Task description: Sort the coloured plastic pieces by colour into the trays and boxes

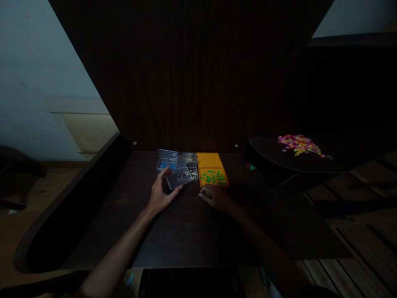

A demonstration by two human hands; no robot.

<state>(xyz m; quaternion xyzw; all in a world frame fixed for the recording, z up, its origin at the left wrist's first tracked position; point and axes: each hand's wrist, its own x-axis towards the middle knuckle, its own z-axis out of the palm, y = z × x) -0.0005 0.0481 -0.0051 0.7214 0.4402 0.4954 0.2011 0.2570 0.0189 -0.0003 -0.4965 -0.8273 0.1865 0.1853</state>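
On a dark wooden table (186, 223), my left hand (161, 192) rests with fingers spread around the near corner of a clear plastic compartment box (178, 167) that holds blue and pale small pieces. My right hand (217, 196) lies palm down on the table, fingers curled loosely, just in front of an orange tray (211, 169) filled with small green pieces. It touches nothing I can make out. The scene is dim.
A dark round side surface (297, 159) at the right carries a heap of pink, yellow and green small pieces (299, 144). A dark wooden panel (198, 74) rises behind the table. A raised dark rail (71, 198) borders the left side. Slatted wood (356, 231) lies right.
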